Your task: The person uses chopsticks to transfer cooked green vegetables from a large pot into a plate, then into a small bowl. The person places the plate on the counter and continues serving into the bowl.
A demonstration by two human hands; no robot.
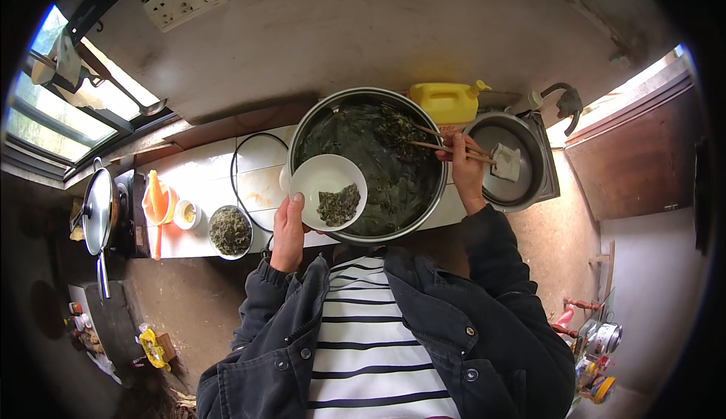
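Observation:
My left hand (288, 231) grips the rim of a white bowl (314, 173), tilted over the near left edge of a large metal pot (436, 209). A clump of dark green chopped food (338, 205) lies in the bowl. In my right hand (466, 168) is a pair of wooden chopsticks (437, 147), their tips in a dark clump (397, 133) at the pot's far right. Broad dark green leaves (378, 192) fill much of the pot; whether liquid lies under them I cannot tell.
A second bowl of chopped greens (230, 231), a small cup (186, 214) and an orange container (158, 203) stand left on the tiled counter (204, 184). Further left is a lidded pan (98, 207). A yellow jug (445, 102) stands behind the pot; a sink (514, 193) with a cloth (506, 162) lies right.

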